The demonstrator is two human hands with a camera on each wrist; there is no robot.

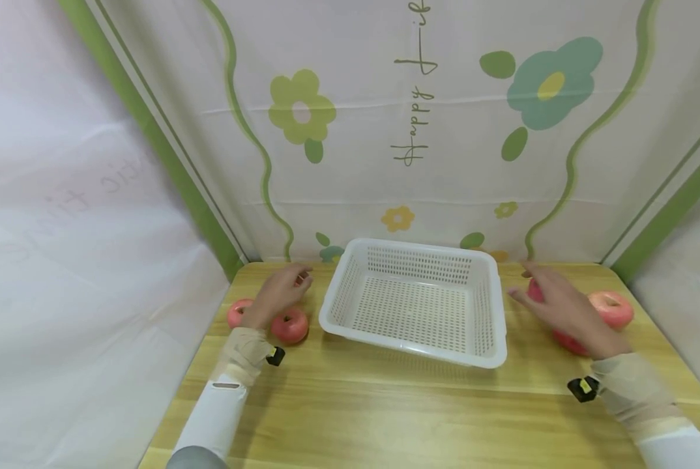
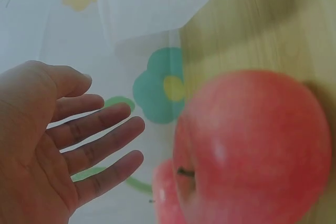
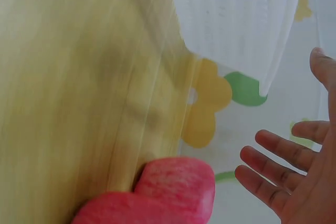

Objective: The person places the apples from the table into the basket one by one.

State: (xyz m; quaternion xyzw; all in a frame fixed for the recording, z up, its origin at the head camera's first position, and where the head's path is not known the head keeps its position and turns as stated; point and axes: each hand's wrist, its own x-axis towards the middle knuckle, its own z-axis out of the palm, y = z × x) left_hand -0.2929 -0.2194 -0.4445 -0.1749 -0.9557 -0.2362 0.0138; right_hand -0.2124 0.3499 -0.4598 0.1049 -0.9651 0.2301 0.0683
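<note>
Bench [image 1: 350, 423] of pale wood is stretching in front of me. On it, a white basket [image 1: 408, 348] is standing between my hands, its long axis running left to right, the right end turning slightly toward me. My left hand [image 1: 279, 296] and my right hand [image 1: 561, 309] are hovering well opened, fingers apart, and both are holding nothing; the right one is looking nearer to the basket. On my left, one inner apple [image 1: 290, 325] is lying between hand and basket, and one outer apple [image 1: 238, 313] is showing at the far side of this hand. On my right, one paler apple [image 1: 611, 309] is lying outward, while two red apples [image 1: 569, 343] are partly hiding below the hand.
</note>
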